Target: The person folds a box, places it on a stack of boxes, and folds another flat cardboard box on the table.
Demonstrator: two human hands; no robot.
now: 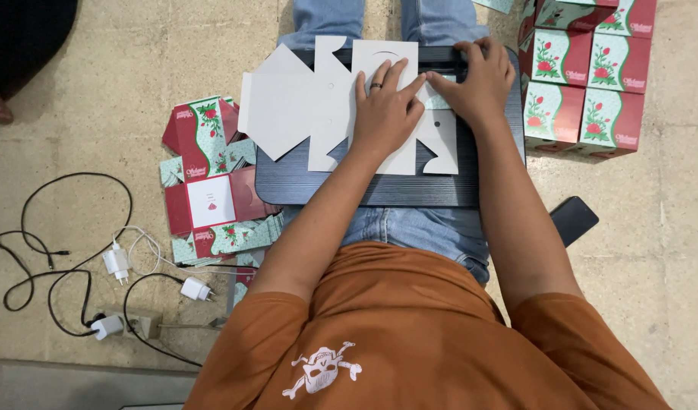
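Note:
A flat, unfolded cardboard box blank point(311, 102) lies grey side up on a dark board point(364, 186) across my lap. My left hand point(387, 106), a ring on one finger, presses flat on the blank's middle with fingers spread. My right hand point(478, 76) rests on the blank's right end, fingertips pushing down a flap near the board's far edge. Neither hand grips anything.
A pile of flat red-and-green flowered box blanks point(212, 190) lies on the floor at my left. Folded flowered boxes point(584, 68) are stacked at the upper right. A black phone point(573, 220) lies at my right. Chargers and cables point(98, 266) sprawl at lower left.

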